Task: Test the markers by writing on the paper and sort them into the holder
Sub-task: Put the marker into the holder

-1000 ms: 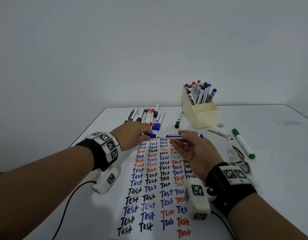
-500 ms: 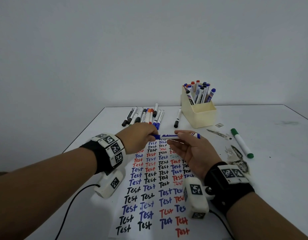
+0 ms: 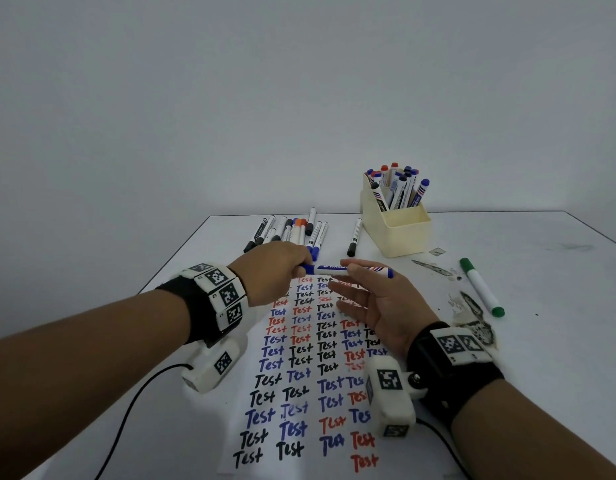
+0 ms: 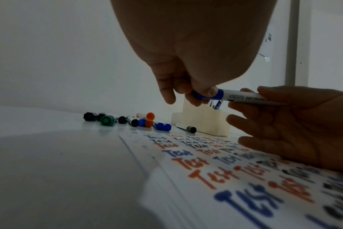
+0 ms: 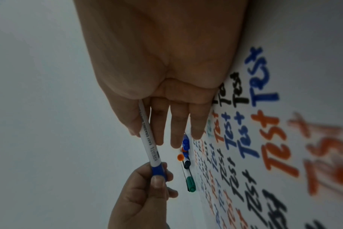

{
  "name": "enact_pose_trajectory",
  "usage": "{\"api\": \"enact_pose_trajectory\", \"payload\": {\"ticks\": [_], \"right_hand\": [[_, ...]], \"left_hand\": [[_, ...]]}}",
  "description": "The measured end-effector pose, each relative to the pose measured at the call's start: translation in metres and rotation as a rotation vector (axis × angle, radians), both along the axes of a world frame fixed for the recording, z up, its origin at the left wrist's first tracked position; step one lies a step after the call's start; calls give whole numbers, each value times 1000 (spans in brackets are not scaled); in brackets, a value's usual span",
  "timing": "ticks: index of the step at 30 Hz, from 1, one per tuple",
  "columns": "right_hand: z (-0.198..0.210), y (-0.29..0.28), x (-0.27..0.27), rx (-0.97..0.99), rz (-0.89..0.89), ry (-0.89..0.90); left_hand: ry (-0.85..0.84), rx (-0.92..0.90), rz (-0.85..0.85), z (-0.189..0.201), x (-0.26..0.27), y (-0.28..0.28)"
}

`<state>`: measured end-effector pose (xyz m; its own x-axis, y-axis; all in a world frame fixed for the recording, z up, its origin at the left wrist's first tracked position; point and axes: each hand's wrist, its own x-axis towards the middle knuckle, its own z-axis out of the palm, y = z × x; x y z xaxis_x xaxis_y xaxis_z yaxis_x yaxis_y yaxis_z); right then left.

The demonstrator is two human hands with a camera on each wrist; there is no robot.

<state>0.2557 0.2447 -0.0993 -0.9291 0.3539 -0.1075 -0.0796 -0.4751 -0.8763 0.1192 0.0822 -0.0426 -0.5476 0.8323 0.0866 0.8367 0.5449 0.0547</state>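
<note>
Uncapping a blue marker [image 3: 348, 270] above the far end of the paper [image 3: 301, 382].

Left hand [image 3: 273, 271] pinching the cap, right hand [image 3: 372, 299] pinching the barrel with remaining fingers loose; risking a slipped barrel or an inked palm if jerking the cap sideways; holder [image 3: 398, 233] waiting far right.

Plain grey wall [image 3: 265, 98] behind a white table [image 3: 541, 341].

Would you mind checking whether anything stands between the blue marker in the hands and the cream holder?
Nothing visible does. The blue marker is held above the paper, and the table between it and the holder looks bare; a black marker lies left of that path.
</note>
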Motion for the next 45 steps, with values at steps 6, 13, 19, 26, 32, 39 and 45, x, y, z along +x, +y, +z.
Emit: {"api": "enact_pose_trajectory", "payload": {"ticks": [6,13,19,26,32,39,45], "right_hand": [[-3,-2,-4,-44,-54,-8],[-4,-1,-4,-163,-131,37],[-2,-2,-1,-207,-140,83],[13,7,-2,-127,-272,118],[63,43,-16,549,-486,22],[130,97,-42,1181,-707,8],[140,116,-78,1496,-624,-99]], "left_hand": [[-69,-112,-39,-2,3,-7],[-164,-312,100,-31,-27,-26],[-214,-569,150,-41,-18,-36],[-227,-567,182,-39,-19,-32],[-268,-574,181,-41,-25,-32],[-257,-577,172,-45,-29,-32],[-284,-571,172,-45,-28,-32]]}}
